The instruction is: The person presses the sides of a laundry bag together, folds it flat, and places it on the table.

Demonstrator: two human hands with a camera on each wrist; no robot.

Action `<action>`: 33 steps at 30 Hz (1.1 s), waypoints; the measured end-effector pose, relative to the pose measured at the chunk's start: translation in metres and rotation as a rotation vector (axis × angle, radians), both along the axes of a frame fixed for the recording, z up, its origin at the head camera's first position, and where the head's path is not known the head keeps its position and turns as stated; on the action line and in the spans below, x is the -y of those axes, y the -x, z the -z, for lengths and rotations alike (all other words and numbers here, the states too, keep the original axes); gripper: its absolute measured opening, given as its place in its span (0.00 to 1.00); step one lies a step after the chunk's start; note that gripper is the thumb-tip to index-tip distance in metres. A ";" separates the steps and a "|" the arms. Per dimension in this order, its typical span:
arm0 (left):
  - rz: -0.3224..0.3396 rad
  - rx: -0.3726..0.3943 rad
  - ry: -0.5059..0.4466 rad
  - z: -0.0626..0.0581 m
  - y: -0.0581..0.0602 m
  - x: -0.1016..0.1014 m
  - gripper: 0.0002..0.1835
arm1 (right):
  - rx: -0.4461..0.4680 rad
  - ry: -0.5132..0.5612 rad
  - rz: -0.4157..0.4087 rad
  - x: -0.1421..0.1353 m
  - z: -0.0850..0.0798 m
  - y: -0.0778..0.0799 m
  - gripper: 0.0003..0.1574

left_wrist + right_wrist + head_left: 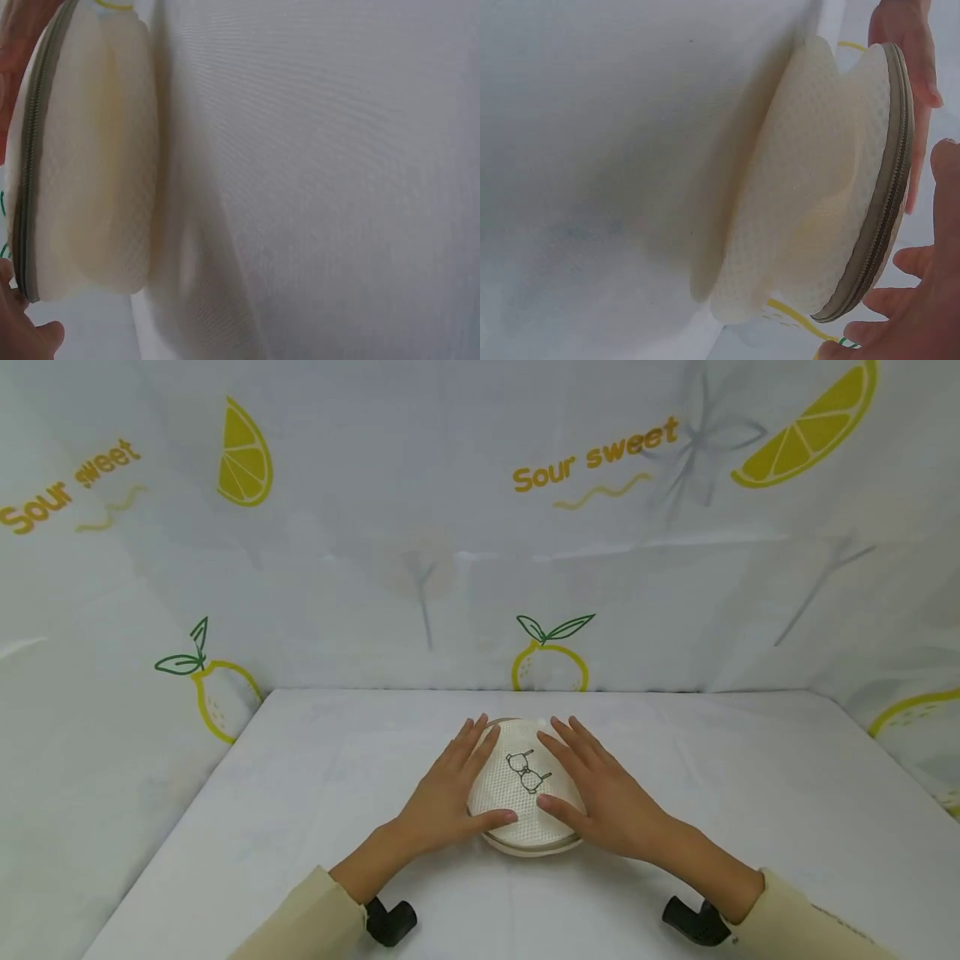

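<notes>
A cream mesh laundry bag [517, 802], domed and printed with a small bra outline, sits on the white table. My left hand [446, 797] lies along its left side, fingers spread and fairly straight, thumb over the near edge. On the opposite side my right hand [611, 802] is spread the same way, fingertips over the top edge. Both wrist views show the bag's side: a grey-brown zipper [885, 195] runs round its upper rim, and the soft mesh wall [112, 165] below is creased. The zipper looks closed along the visible stretch. Neither hand curls round the bag.
The white tabletop [300, 827] extends on both sides of the bag. Behind it hangs a white curtain [450, 527] with lemon prints and lettering. A black fitting [392, 923] shows by the left wrist, another black fitting [693, 922] by the right.
</notes>
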State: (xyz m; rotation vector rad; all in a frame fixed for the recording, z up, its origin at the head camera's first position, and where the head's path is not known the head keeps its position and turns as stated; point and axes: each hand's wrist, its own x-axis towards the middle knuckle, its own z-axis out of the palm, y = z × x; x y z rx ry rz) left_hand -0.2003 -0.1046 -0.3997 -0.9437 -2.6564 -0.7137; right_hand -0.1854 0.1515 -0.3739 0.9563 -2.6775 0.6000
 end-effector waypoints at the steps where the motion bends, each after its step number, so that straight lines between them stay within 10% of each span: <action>1: 0.004 -0.004 0.027 0.001 0.001 -0.003 0.55 | -0.009 -0.016 -0.002 0.000 0.002 -0.001 0.49; 33: -0.071 0.146 0.192 0.017 0.010 -0.031 0.49 | 0.162 -0.094 -0.071 -0.011 0.037 0.014 0.49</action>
